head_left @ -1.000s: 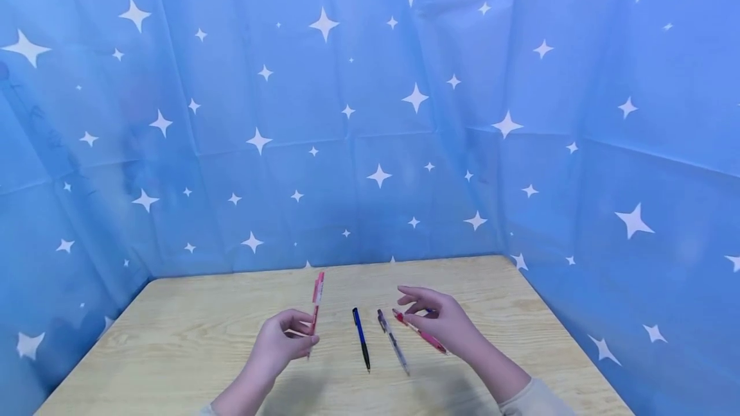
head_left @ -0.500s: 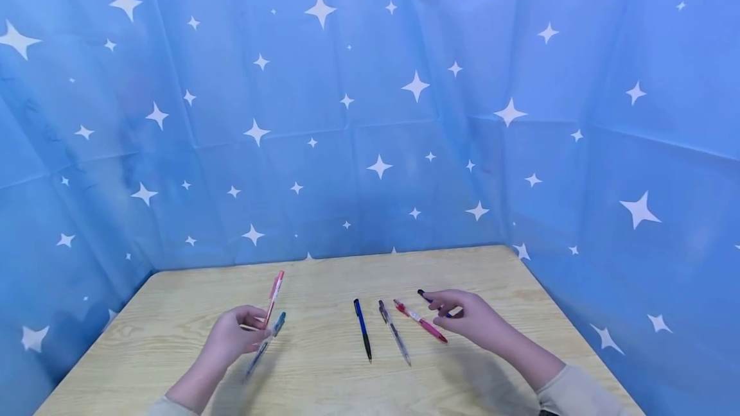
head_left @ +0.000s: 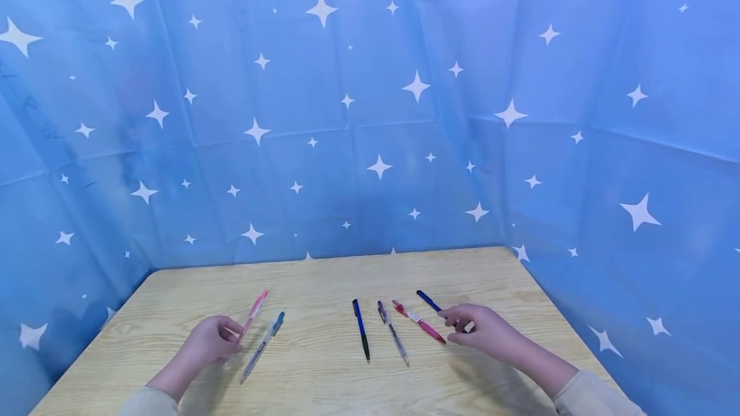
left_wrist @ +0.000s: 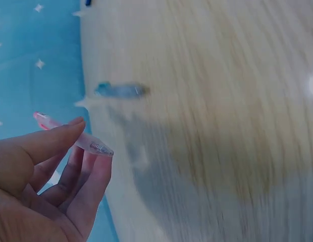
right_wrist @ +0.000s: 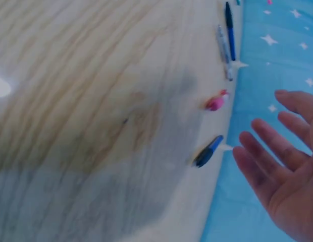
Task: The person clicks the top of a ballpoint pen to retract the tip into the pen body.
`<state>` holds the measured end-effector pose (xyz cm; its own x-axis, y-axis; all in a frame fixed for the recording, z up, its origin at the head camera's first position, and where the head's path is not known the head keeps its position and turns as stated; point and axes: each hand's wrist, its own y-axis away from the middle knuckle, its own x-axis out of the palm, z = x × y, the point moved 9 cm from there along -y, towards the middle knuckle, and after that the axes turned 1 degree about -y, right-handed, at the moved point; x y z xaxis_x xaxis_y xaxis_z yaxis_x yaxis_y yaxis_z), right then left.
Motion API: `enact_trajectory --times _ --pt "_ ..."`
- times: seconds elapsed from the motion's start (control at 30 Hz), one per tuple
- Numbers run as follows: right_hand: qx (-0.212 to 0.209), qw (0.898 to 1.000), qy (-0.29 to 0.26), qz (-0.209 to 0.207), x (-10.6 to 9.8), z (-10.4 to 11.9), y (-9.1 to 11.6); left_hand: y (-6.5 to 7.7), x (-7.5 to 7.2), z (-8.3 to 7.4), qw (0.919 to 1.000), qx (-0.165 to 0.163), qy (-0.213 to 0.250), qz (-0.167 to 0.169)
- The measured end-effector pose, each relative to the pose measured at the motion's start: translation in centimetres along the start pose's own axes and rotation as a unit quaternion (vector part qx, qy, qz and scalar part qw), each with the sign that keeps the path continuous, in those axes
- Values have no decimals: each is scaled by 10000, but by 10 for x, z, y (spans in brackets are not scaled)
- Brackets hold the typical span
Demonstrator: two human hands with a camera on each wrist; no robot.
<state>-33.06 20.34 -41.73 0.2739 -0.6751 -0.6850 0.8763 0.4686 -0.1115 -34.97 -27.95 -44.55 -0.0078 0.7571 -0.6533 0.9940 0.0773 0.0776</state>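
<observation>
My left hand [head_left: 209,341] pinches a pink pen [head_left: 254,313] between thumb and fingers at the table's left; in the left wrist view, the clear tip of this pink pen [left_wrist: 91,143] points out past the fingertips. Just right of that hand lies a clear pen with a teal top [head_left: 263,347]. My right hand [head_left: 482,331] hovers over the lower part of a blue and black pen [head_left: 428,301]. The right wrist view shows its fingers loosely spread, apart from the blue and black pen [right_wrist: 208,151], which lies on the table.
On the wooden table [head_left: 312,313], a blue pen with a black grip [head_left: 361,330], a clear pen with a dark top [head_left: 394,334] and a red-pink pen [head_left: 419,321] lie mid-table, left of the right hand. A blue star-patterned curtain [head_left: 324,82] encloses the back and sides.
My left hand has moved left with the pink pen, and the teal-topped pen now lies on the table, clear of it. My right hand has moved right, away from the red-pink pen.
</observation>
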Motion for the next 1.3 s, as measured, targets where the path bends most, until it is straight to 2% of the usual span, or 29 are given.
enact_trajectory --times 0.1,0.27,0.5,0.7,0.8,1.07,1.2,1.3 --pt "-17 10000 41 -22 0 -2 2 -3 -5 10 9997 -14 -237 14" --pt "17 9999 117 -28 0 -7 3 -6 -10 22 9992 -90 -380 85" --pt "74 9999 29 74 3 -13 2 -7 -15 32 9980 -106 -599 180" --pt "-33 9999 152 65 12 -4 -8 -9 -19 38 9965 -101 -808 165" --pt "-64 9999 150 59 19 2 -16 -10 -22 38 9956 -56 -930 131" --pt "-195 9992 -352 66 45 15 -41 -13 -25 40 9940 8 -1090 114" --pt "-116 9983 -546 144 60 23 -51 -13 -26 41 9939 -45 -1099 121" --pt "-27 9969 -758 198 71 28 -58 -12 -26 41 9930 34 -1176 53"
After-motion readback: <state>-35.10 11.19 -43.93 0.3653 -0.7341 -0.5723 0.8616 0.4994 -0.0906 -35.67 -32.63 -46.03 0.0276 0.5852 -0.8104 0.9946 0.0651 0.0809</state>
